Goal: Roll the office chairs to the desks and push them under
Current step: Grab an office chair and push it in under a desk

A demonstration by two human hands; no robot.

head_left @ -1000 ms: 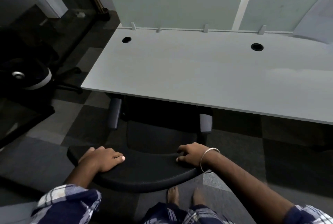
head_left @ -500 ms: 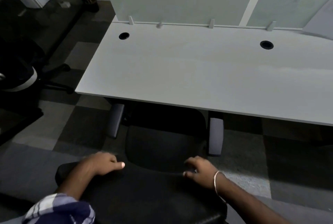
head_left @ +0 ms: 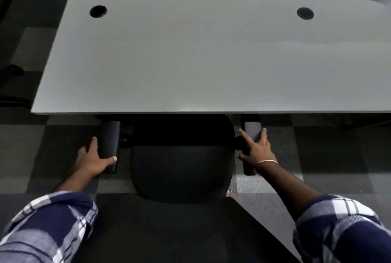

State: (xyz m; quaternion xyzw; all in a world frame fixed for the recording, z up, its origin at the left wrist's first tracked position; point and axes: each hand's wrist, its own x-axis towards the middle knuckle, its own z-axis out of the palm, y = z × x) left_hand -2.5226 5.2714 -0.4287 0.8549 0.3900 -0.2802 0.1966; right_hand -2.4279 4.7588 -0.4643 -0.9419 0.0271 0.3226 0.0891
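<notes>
- Left hand (head_left: 93,160) has come off the top of the backrest, where it sat half a second ago. It's on the left armrest (head_left: 109,146) at about 8 o'clock now, thumb hooked across the near end and fingers down the outer side, so it's gripping it.
- Chair (head_left: 182,169) sits dead centre at 6 o'clock. The front of the seat and the armrest tips are tucked under the desk (head_left: 190,61) edge, further in than before. Backrest is right below the camera.
- Right hand (head_left: 257,150) made the same switch. It's resting on the right armrest (head_left: 252,130) at about 4 o'clock, fingers spread out straight, not curled round anything. Bangle (head_left: 267,162) on that wrist.
- Desk top has two round cable holes, one at 11 o'clock (head_left: 98,11), one at 1 o'clock (head_left: 305,13). Can't tell if anything's in them, they just look dark.
</notes>
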